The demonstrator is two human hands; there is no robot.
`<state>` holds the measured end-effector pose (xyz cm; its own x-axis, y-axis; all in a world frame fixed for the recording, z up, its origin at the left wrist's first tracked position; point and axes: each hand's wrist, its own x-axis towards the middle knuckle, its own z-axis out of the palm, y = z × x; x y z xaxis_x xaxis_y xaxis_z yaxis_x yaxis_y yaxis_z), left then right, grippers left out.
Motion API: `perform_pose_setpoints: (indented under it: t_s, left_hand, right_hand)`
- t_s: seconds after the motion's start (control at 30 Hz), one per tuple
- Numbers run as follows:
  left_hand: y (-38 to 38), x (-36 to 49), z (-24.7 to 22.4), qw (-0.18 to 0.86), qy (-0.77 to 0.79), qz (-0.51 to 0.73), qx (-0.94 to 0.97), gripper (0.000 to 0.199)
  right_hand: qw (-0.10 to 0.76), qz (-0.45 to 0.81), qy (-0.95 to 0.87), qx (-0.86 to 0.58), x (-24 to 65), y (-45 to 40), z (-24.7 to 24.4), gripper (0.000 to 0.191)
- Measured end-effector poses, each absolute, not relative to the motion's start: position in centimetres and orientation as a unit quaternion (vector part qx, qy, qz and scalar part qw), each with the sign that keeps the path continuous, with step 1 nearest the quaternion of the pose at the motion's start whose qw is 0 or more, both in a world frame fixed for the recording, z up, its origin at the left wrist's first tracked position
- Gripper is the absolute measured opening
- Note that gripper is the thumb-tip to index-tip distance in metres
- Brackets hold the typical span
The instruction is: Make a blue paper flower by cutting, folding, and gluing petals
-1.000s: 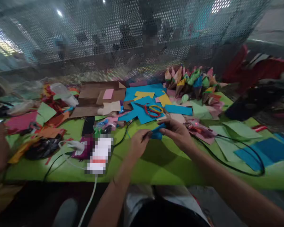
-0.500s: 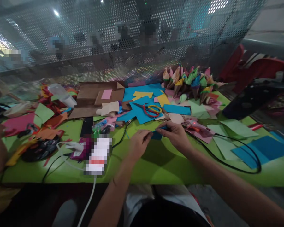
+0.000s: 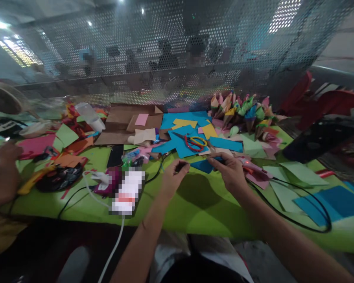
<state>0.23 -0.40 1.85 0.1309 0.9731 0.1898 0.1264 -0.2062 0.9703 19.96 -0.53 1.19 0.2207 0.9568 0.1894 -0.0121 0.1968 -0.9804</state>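
Note:
My right hand (image 3: pixel 226 168) pinches a small piece of blue paper (image 3: pixel 203 166) between thumb and fingers above the green table. The paper points left, towards my left hand (image 3: pixel 176 175). That hand has its thumb and fingers curled together close to the paper's left corner; whether they touch it, I cannot make out. Just behind the right hand lies a pink glue gun (image 3: pixel 260 171) with a small red light and a black cord, its front end partly hidden. Scissors (image 3: pixel 194 144) with red and yellow handles rest on blue paper sheets beyond my hands.
Paper cones (image 3: pixel 249 112) with coloured tops stand at the back right. Green sheets (image 3: pixel 303 175) and blue paper (image 3: pixel 336 202) lie right. A blurred-out phone (image 3: pixel 127 192) with a white cable is left. Another person's hand (image 3: pixel 6 161) is at far left; a perforated screen (image 3: pixel 165 70) rises behind.
My left hand has moved slightly apart from my right, and more of the blue paper shows between them. The camera view has shifted a little.

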Motion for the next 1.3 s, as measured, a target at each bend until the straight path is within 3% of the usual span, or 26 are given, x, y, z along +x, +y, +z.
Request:
perform_pose_setpoints:
  t_s: [0.27,0.6,0.9,1.1,1.3]
  left_hand:
    - [-0.4,0.2,1.7,0.426,0.446,0.477,0.626,0.012]
    - [0.1,1.2,0.7,0.348,0.411,0.372,0.756,0.023]
    - [-0.1,1.3,1.0,0.414,0.453,0.484,0.623,0.026]
    - [0.2,1.3,1.0,0.452,0.451,0.48,0.602,0.032]
    - [0.3,1.2,1.0,0.449,0.453,0.479,0.603,0.03]
  right_hand:
    - [0.591,0.397,-0.492,-0.501,19.9,-0.6,1.1,0.033]
    - [0.497,0.419,-0.583,-0.488,19.8,-0.7,1.8,0.035]
    - [0.459,0.457,-0.588,-0.484,18.9,-0.9,1.6,0.044]
    - [0.45,0.394,-0.633,-0.491,18.6,-0.9,1.3,0.037]
    - [0.417,0.408,-0.66,-0.473,18.8,-0.9,1.7,0.033]
